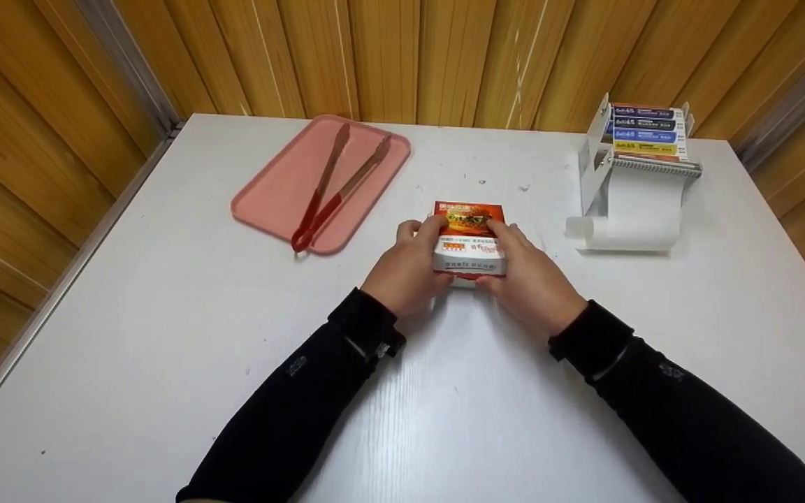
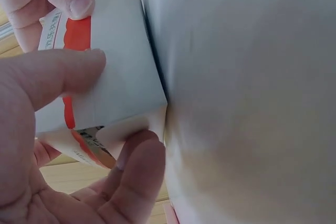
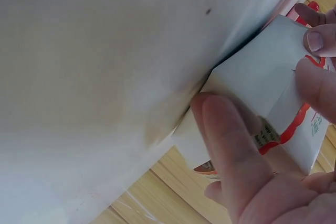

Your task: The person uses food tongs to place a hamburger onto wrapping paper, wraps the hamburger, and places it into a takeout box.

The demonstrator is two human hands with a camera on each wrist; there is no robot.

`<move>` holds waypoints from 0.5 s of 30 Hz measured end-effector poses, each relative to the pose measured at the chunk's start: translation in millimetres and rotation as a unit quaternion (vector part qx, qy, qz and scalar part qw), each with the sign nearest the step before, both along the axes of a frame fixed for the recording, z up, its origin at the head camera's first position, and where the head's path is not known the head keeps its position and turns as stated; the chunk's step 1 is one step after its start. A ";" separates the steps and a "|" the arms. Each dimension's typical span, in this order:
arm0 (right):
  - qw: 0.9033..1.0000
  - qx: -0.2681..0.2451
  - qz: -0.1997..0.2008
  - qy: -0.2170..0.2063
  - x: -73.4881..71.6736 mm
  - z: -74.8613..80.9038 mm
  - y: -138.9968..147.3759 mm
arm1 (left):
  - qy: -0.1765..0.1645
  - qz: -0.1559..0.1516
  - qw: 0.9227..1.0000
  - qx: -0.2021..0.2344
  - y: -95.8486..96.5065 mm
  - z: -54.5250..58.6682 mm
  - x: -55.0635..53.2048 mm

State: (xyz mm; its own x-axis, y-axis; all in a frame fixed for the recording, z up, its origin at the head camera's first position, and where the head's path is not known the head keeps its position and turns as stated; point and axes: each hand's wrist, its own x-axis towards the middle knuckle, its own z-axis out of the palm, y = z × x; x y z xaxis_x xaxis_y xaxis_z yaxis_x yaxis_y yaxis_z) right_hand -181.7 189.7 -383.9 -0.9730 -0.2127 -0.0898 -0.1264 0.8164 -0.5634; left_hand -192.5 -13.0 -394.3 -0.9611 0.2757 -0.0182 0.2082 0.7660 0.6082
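Near the middle of the white table sits a closed burger box [image 1: 470,244], its lid printed with a hamburger on red and its sides white with a wavy red band. From the left side my left hand [image 1: 409,269] grips it, thumb on the near face and fingers along the side and top. My right hand [image 1: 537,279] holds the opposite side in the same way. In the left wrist view the box [image 2: 115,61] stands on the table with both thumbs against its front. The right wrist view shows fingers along the box's [image 3: 257,77] side. What is inside is hidden.
A pink tray [image 1: 270,185] lies at the back left, with red-handled tongs [image 1: 329,202] across it. At the back right stands a label dispenser [image 1: 595,164] with a white paper roll [image 1: 643,209] hanging forward and colored boxes [image 1: 647,129] on top. Wood-patterned walls [image 1: 451,63] border the table [image 1: 165,314].
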 end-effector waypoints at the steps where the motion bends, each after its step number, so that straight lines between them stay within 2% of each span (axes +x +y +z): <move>1: 1.000 -0.003 0.000 0.000 -1.2 0.0 1.0 | 0.001 0.000 1.000 -0.001 -0.1 0.1 -0.1; 8: 1.000 -0.016 0.001 -0.003 -4.9 1.3 5.8 | -0.003 -0.002 1.000 0.006 -0.7 0.3 -0.6; 15: 0.999 -0.004 0.017 0.029 -4.2 -0.9 3.0 | -0.013 -0.002 1.000 0.012 -1.3 -0.6 -1.2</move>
State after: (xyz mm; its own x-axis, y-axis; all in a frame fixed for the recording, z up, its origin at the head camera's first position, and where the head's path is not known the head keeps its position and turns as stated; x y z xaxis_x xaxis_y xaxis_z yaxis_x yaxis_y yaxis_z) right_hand -186.0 192.7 -384.8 -0.9685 -0.2467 -0.0323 -0.1869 0.8069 -0.5604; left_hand -193.7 -14.2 -394.9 -0.9593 0.2799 -0.0373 0.1945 0.7508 0.6312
